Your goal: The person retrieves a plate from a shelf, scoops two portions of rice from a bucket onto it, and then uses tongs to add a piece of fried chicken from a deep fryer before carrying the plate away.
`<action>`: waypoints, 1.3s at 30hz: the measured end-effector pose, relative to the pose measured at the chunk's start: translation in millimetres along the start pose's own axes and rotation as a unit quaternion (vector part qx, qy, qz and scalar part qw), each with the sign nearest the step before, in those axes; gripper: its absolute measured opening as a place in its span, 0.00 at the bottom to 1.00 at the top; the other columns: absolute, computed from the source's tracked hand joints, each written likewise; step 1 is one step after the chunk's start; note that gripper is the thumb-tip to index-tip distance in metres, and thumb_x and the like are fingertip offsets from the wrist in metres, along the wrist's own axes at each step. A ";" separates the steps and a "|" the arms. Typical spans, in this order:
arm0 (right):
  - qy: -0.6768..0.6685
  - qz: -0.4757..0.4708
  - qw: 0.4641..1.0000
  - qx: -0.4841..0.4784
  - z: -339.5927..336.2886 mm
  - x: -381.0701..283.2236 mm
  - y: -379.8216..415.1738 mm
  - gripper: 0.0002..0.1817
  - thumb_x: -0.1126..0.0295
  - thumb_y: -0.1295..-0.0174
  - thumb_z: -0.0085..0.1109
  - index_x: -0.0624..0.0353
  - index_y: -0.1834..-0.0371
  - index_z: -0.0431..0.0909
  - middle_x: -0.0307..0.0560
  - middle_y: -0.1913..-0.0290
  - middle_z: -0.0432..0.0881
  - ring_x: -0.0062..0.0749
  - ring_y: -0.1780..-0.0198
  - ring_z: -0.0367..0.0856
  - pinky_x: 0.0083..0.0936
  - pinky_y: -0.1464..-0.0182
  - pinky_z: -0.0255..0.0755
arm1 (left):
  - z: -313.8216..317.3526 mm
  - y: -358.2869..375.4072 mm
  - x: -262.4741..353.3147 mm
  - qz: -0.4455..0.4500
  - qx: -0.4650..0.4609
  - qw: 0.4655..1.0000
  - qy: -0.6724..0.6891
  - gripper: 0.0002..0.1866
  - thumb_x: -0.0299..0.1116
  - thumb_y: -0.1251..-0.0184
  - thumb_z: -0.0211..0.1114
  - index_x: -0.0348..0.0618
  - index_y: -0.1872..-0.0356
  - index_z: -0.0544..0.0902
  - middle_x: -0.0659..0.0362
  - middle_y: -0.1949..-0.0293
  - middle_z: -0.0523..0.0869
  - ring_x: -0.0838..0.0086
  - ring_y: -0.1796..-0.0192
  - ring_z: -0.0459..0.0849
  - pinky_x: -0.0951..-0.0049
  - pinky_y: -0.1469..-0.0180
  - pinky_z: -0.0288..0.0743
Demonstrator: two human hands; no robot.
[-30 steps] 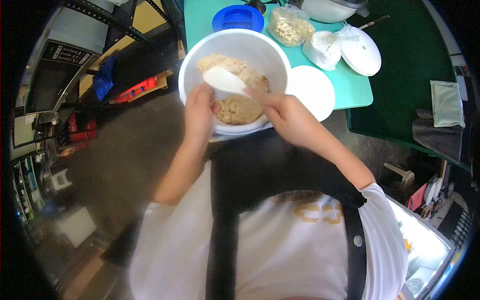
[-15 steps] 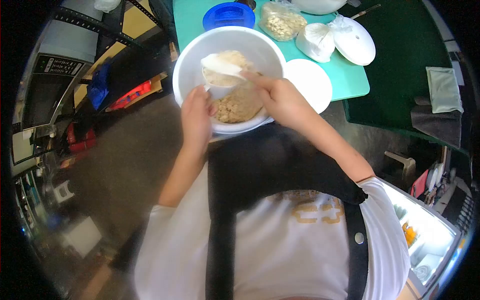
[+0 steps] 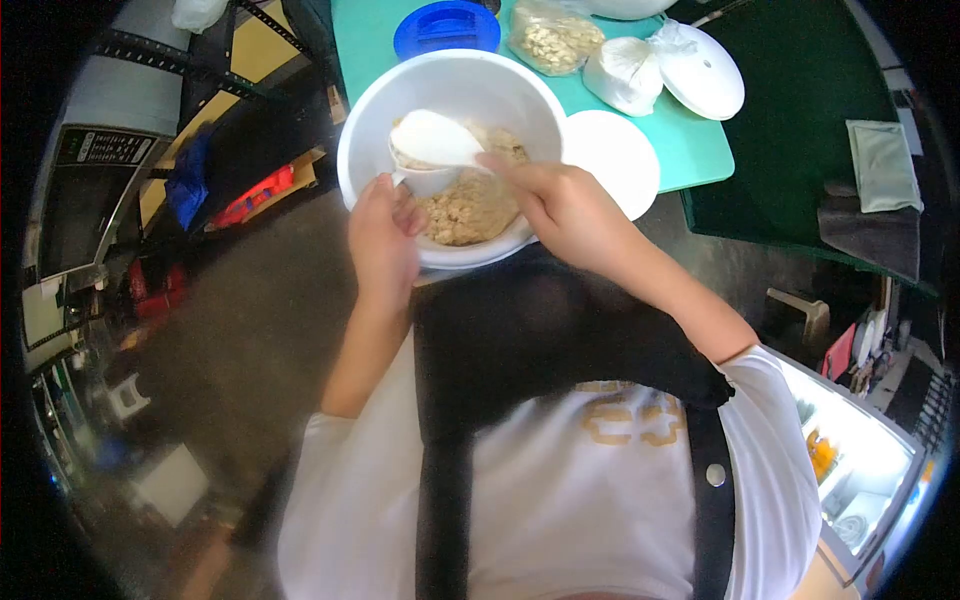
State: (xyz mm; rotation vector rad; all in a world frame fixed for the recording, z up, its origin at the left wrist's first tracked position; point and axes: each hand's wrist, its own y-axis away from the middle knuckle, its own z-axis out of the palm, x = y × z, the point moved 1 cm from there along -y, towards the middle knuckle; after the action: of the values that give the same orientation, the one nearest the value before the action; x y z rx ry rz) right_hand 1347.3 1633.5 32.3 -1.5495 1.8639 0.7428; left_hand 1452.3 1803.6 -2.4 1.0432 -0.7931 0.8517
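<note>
A large white bowl (image 3: 365,150) holds a crumbly tan mixture (image 3: 465,215). Over it, my left hand (image 3: 385,230) grips the handle of a white cup (image 3: 428,183), fingers wrapped round at the bowl's near left rim. My right hand (image 3: 560,200) comes in from the right, closed on the handle of a white spoon with a broad paddle-like head (image 3: 432,138). The spoon's head lies across the mouth of the cup and hides most of what is inside. Some tan mixture shows at the cup's edge.
On the turquoise table (image 3: 690,160) are a white plate (image 3: 620,165), a blue lid (image 3: 447,30), a bag of pale pieces (image 3: 553,40), a tied white bag (image 3: 625,78) and a white lid (image 3: 705,72). A microwave (image 3: 95,195) stands left.
The spoon's head has moved slightly left and now covers more of the cup's top; the mound showing behind it is lower. Both hands keep their holds.
</note>
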 end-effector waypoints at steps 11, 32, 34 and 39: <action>-0.007 -0.016 1.000 0.018 -8.4 9.6 4.4 0.23 0.77 0.40 0.47 0.57 0.40 0.74 0.62 0.68 0.80 0.44 0.68 0.82 0.32 0.60 0.74 | -14.5 -7.0 -7.7 0.005 -0.010 1.000 0.013 0.18 0.40 0.31 0.55 0.38 0.47 0.73 0.57 0.56 0.80 0.74 0.59 0.76 0.73 0.59 0.69; 0.017 -0.142 0.990 -0.012 -9.9 7.3 13.6 0.26 0.78 0.45 0.51 0.57 0.39 0.73 0.58 0.70 0.79 0.51 0.68 0.79 0.38 0.62 0.73 | -30.6 -13.3 -17.6 0.046 -0.103 0.994 0.001 0.17 0.40 0.30 0.54 0.34 0.52 0.73 0.55 0.61 0.79 0.75 0.67 0.73 0.74 0.68 0.68; 0.024 -0.128 0.991 -0.007 -21.5 21.3 21.2 0.25 0.78 0.44 0.51 0.57 0.40 0.74 0.57 0.71 0.78 0.49 0.69 0.79 0.37 0.63 0.73 | -6.8 3.1 -3.1 0.025 0.071 0.997 0.027 0.17 0.39 0.32 0.56 0.35 0.52 0.73 0.56 0.62 0.78 0.72 0.66 0.73 0.71 0.66 0.69; 0.044 -0.095 0.990 0.092 -40.5 61.3 8.3 0.22 0.78 0.42 0.51 0.55 0.43 0.78 0.56 0.76 0.78 0.44 0.72 0.78 0.32 0.64 0.72 | 7.6 34.1 11.6 0.025 0.082 0.987 0.133 0.14 0.39 0.31 0.54 0.48 0.76 0.66 0.67 0.77 0.66 0.81 0.75 0.61 0.80 0.74 0.55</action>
State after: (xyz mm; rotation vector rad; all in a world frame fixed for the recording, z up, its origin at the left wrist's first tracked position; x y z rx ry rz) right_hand 1326.8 1564.9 13.9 -1.6337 1.7598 0.4109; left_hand 1426.3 1807.8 23.3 1.0307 -0.5320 1.0884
